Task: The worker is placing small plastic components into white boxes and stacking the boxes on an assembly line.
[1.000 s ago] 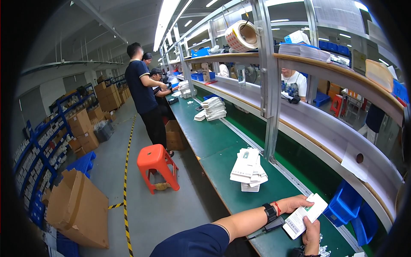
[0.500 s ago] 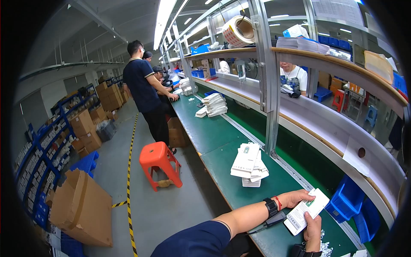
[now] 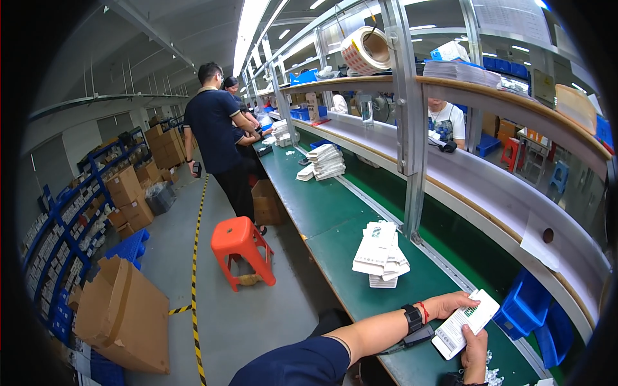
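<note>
Looks to me like the handling step: a flat white box is up in front of the person over the right-hand part of the green bench, printed face toward the camera, gripped by 2 hands. Might be more than 1 box layered there, can't really tell. I'd say the next move just calls for keeping it level and not letting the edges slip, whichever hand lets go first. Pose-wise, the left arm reaches across from the lower edge, black band and red bracelet at the wrist, and the left hand pinches the far end, thumb near the green print. The right hand comes up from below and closes on the near right side, thumb on top; the fingers under the box are hidden on both hands. So neither hand is spread wide, both are narrowed on the box. Around it: a messy white stack farther up the bench, small clear bits just beside the right wrist, and blue bins past the bench edge.
</note>
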`<state>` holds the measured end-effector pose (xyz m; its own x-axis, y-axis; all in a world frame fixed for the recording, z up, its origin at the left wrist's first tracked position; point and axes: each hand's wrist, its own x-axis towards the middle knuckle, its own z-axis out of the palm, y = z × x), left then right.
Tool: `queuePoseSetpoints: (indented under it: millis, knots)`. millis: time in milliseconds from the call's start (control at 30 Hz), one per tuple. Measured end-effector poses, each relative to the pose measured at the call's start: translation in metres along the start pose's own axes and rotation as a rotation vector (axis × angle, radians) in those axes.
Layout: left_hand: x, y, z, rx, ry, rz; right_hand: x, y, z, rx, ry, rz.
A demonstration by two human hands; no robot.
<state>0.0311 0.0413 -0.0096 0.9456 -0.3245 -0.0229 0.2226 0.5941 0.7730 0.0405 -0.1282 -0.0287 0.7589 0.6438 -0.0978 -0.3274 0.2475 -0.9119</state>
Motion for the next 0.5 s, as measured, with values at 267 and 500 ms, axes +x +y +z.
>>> queuePoseSetpoints:
  millis: [267, 500]
  knots:
    - [0.001, -0.003, -0.002, -0.006, -0.010, 0.011, -0.001, -0.003, 0.000, -0.059, -0.005, 0.007]
    - [-0.017, -0.013, 0.001, -0.003, 0.390, 0.207, 0.001, 0.000, 0.007, -0.081, -0.016, -0.095]
